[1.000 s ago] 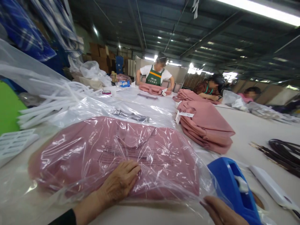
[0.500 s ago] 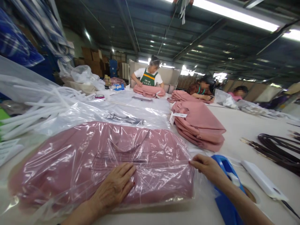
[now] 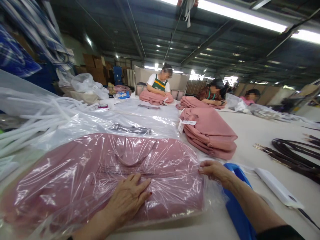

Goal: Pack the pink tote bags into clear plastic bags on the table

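Upward from the near right corner of the pink bag [image 3: 75,166], the right hand [image 3: 217,171] had been brought to the middle of that bag's right end, and the loose edge of the clear plastic [image 3: 215,196] had been carried along with it, so that a fold was now laid across the bag rather than slanted down to the corner. Between the fingertips of the right hand, the plastic appeared to be pinched; how tightly could not be told. The left hand [image 3: 128,196] had been kept on the bag's front, but its fingers were more widely spread than a second earlier, pressed flat on the plastic with nothing grasped. By this, the bag was apparently being steadied while the spare plastic at its right end was drawn in and smoothed, though some was still left loose beyond the edge. The bag was laid flat inside the plastic on the near part of the table [image 3: 262,130], just in front of a layer of clear bags [image 3: 130,116]. Beyond its right end, a blue tape dispenser [image 3: 237,210] was partly hidden by the right forearm, and a pile of pink bags [image 3: 210,130] was placed farther back.
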